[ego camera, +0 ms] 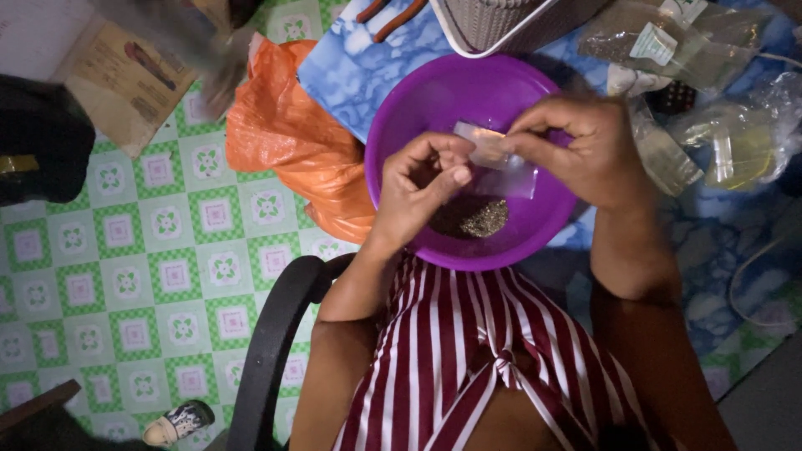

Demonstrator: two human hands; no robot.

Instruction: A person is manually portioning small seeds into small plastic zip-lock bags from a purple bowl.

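Open passage lay over the green-checked floor [125,276] at the person's left. Straight ahead the purple basin [418,108] blocked the way, flanked by an orange sack [284,142], a woven basket [501,21] beyond, and clear plastic packets [693,50] crowding the right side.

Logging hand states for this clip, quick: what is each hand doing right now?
Left hand: grip closed, pinching the small clear plastic bag over the purple bowl.
Right hand: grip closed on the same bag's top edge.
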